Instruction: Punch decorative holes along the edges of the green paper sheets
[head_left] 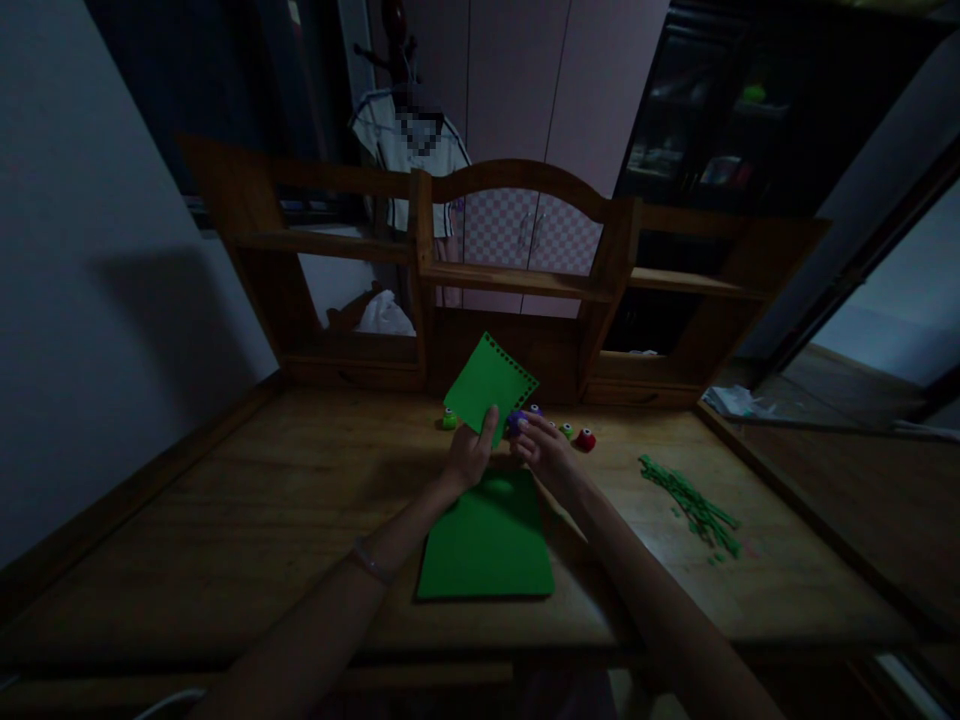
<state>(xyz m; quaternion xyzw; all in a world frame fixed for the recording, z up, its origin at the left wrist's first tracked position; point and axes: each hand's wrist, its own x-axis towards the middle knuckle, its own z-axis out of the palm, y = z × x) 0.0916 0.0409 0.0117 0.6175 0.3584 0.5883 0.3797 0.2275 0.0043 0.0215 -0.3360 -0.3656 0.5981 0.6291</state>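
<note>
A green sheet [489,383] with a row of punched holes along its upper right edge is held up, tilted, by my left hand [472,452], thumb on its front. Beside the sheet's lower right corner, my right hand [541,445] has its fingers closed around a small purple object [516,422], partly hidden by the fingers. Below both hands a green stack or board [487,540] lies flat on the wooden desk [300,500]. Behind my right hand stand small toy-like pieces, among them a red one [586,440] and a green one [566,431].
Another small green piece [449,420] stands left of the sheet. Thin green strips and scraps [690,500] lie at the right of the desk. A wooden shelf unit [517,285] rises along the back edge, with a white bag [386,314] behind its left part.
</note>
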